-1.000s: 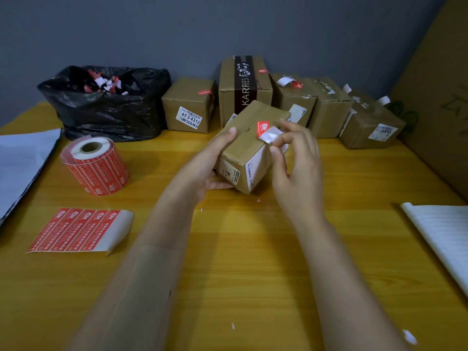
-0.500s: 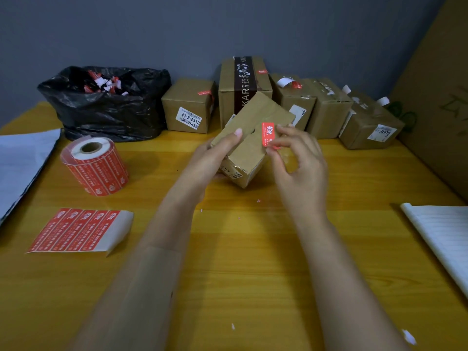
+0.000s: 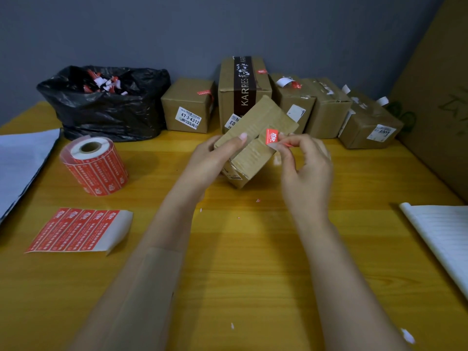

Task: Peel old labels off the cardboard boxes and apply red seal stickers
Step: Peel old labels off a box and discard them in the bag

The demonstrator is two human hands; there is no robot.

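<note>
A small cardboard box (image 3: 255, 138) is tilted above the yellow table (image 3: 240, 262), its taped top face toward me. My left hand (image 3: 215, 158) grips its left side, thumb on the top face. My right hand (image 3: 304, 163) pinches the end of a red seal sticker (image 3: 272, 136) at the box's right edge; the sticker's upper part lies on the top face. A roll of red stickers (image 3: 95, 165) stands at the left. A cut strip of several red stickers (image 3: 76, 230) lies near it.
A black bag (image 3: 106, 105) with peeled scraps sits at the back left. Several cardboard boxes (image 3: 326, 107) line the back wall, some with white labels. White sheets lie at the left edge (image 3: 22, 163) and right edge (image 3: 443, 236). A large cardboard panel (image 3: 435, 92) stands at the right.
The box has been turned so its taped top faces me. The white label seen a second ago is gone from view. My right hand now pinches the red sticker at the box's edge.
</note>
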